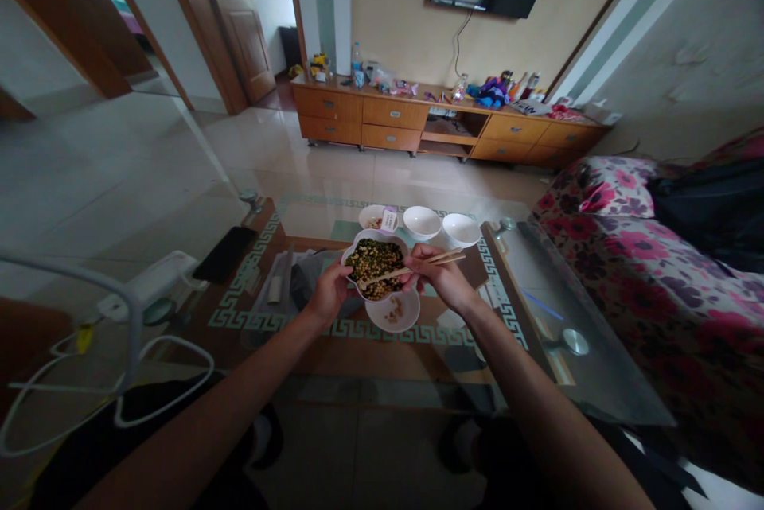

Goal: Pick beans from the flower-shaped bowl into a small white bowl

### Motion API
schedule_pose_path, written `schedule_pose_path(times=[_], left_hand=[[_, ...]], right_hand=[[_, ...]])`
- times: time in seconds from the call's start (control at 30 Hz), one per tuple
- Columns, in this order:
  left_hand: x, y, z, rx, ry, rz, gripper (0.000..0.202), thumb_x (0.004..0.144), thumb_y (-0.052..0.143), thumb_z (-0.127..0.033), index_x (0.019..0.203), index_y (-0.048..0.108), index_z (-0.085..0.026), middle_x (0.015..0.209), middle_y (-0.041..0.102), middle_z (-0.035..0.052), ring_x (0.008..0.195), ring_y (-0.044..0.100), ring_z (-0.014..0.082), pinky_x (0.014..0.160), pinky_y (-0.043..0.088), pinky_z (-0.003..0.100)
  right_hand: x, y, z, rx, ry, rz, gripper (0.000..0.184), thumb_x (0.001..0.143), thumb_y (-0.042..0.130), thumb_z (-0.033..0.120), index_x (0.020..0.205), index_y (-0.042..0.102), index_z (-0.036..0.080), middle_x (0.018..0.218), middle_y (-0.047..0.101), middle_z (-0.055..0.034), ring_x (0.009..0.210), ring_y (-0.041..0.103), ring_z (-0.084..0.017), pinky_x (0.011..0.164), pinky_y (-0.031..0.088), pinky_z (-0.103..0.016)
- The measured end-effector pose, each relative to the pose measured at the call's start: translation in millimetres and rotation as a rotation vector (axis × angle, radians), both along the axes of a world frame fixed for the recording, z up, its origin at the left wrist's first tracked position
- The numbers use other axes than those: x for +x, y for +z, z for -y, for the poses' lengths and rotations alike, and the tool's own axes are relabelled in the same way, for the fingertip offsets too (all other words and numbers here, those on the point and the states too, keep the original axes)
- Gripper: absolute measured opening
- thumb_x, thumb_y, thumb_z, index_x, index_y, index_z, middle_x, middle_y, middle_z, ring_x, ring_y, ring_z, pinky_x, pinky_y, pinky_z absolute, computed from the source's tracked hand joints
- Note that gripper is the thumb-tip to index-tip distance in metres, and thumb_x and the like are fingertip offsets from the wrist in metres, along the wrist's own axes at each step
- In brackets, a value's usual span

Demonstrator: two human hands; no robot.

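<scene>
My left hand [330, 293] is closed on the left rim of a white scalloped dish [353, 243], held above the glass table. Mixed green and yellowish beans [376, 259] fill the dish. Wooden chopsticks [387, 278] are gripped in my right hand [438, 275], their tips lying over the beans at the dish's lower left. The right fingers are also close to the dish's right rim; contact is unclear. Below the dish, nearer me, a white bowl [391, 325] contains several pale tan pieces. Beyond it stand a bowl [367, 212] with a small labelled card [389, 219] and two white bowls [422, 223].
The glass coffee table [343, 329] has a patterned border. A dark flat object [225, 253] and a white box-like device [149, 283] with a cable [206, 351] lie left. A floral sofa [650, 255] stands right; a wooden cabinet [391, 122] is beyond.
</scene>
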State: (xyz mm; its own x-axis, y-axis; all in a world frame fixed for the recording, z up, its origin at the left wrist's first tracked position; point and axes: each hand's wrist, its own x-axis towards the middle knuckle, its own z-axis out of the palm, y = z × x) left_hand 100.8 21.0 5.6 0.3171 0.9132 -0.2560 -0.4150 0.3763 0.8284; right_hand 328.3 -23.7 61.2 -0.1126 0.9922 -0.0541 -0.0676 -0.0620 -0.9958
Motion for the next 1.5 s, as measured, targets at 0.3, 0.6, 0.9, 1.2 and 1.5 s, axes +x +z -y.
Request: schedule_pose_path(times=[0.3, 0.6, 0.9, 1.2, 1.5], left_hand=[[-3.8, 3.4, -4.4, -0.087, 0.096, 0.001, 0.044, 0.066, 0.066, -0.033, 0.106, 0.073, -0.016, 0.100, 0.080, 0.0090, 0.085, 0.072, 0.0274, 0.059, 0.061, 0.034], [-17.8, -2.8, -2.4, -0.128, 0.054, 0.025, 0.040, 0.068, 0.063, -0.027, 0.105, 0.070, -0.013, 0.096, 0.079, 0.0102, 0.079, 0.072, 0.0269, 0.066, 0.065, 0.041], [-5.7, -4.7, 5.2, -0.110, 0.018, -0.012, 0.034, 0.064, 0.069, -0.025, 0.097, 0.070, -0.016, 0.096, 0.078, 0.0062, 0.083, 0.071, 0.0235, 0.071, 0.066, 0.038], [-7.5, -1.9, 3.5, -0.085, 0.044, -0.081, 0.033, 0.059, 0.068, -0.029, 0.089, 0.072, -0.016, 0.091, 0.077, 0.0068, 0.083, 0.069, 0.0258, 0.063, 0.060, 0.034], [-9.5, -6.2, 6.0, -0.072, 0.046, -0.112, 0.036, 0.057, 0.067, -0.032, 0.089, 0.072, -0.015, 0.088, 0.075, 0.0068, 0.082, 0.067, 0.0260, 0.059, 0.058, 0.033]], right_hand=[[42.8, 19.1, 14.9, 0.037, -0.275, -0.051, 0.050, 0.073, 0.093, 0.056, 0.070, 0.055, 0.023, 0.065, 0.075, -0.0011, 0.049, 0.067, -0.015, 0.041, 0.042, -0.021], [34.4, -14.3, 43.0, -0.027, -0.158, 0.208, 0.053, 0.079, 0.088, 0.068, 0.074, 0.063, 0.022, 0.071, 0.078, -0.0049, 0.056, 0.073, -0.018, 0.045, 0.048, -0.022], [63.0, 2.2, 46.0, 0.124, -0.281, 0.303, 0.050, 0.084, 0.084, 0.069, 0.079, 0.066, 0.022, 0.070, 0.076, -0.0046, 0.058, 0.071, -0.019, 0.048, 0.050, -0.026], [33.6, -7.4, 40.8, 0.213, -0.306, 0.253, 0.048, 0.088, 0.081, 0.069, 0.079, 0.064, 0.024, 0.068, 0.076, -0.0040, 0.055, 0.068, -0.019, 0.051, 0.053, -0.030], [30.4, -13.7, 45.9, 0.308, -0.258, 0.459, 0.035, 0.096, 0.075, 0.054, 0.080, 0.068, 0.024, 0.073, 0.079, -0.0045, 0.064, 0.072, -0.021, 0.060, 0.055, -0.031]])
